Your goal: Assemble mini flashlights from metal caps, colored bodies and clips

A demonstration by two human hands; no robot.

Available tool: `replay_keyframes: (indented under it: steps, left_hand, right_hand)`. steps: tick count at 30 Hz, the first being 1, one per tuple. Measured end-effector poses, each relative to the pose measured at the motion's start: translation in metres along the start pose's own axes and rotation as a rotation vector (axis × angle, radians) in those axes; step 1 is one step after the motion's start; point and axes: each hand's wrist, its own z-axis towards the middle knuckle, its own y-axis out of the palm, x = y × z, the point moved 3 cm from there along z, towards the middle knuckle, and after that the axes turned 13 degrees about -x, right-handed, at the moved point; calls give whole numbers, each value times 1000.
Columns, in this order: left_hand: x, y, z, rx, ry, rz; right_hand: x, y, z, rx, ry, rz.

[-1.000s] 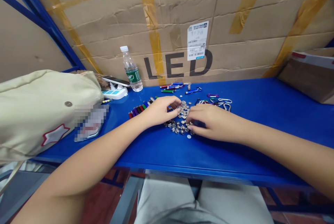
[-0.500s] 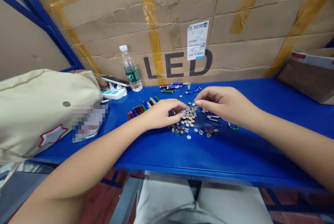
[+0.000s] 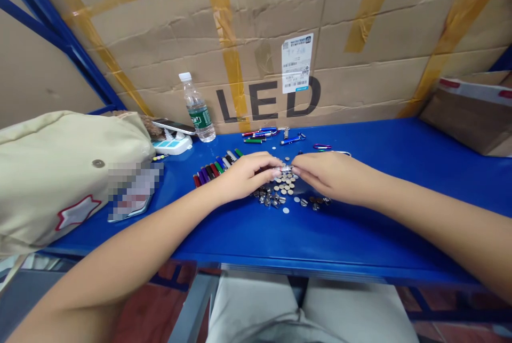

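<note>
L hand [image 3: 248, 176] and R hand [image 3: 334, 175] pinch a small silvery piece [image 3: 285, 169] btwn them, one at each end, over the blue table [image 3: 240, 228]. Step now: prob. fitting or twisting its parts; next move needs both ends kept in line. From it: round discs [image 3: 284, 186] at 6 o'clock, metal caps [image 3: 272, 198] at 7, coloured tubes [image 3: 215, 168] at 9.
</note>
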Motion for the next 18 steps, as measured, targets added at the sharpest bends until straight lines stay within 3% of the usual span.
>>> replay_keyframes:
  steps: [3,9,11,14,18]
  left_hand:
    - [1,3,-2,70,44,134]
    - [3,6,-6,269,158,552]
    - [3,6,-5,277,162,597]
    - [2,3,0,197,82,420]
    - [-3,0,4,43,-68,-55]
  right_hand:
    - [-2,2,1,6,29,170]
    - [-1,16,8,-102,184,1051]
    - [-1,19,10,-118,187,1206]
    - [1,16,10,-133,178,1051]
    - [4,1,4,48,146,198]
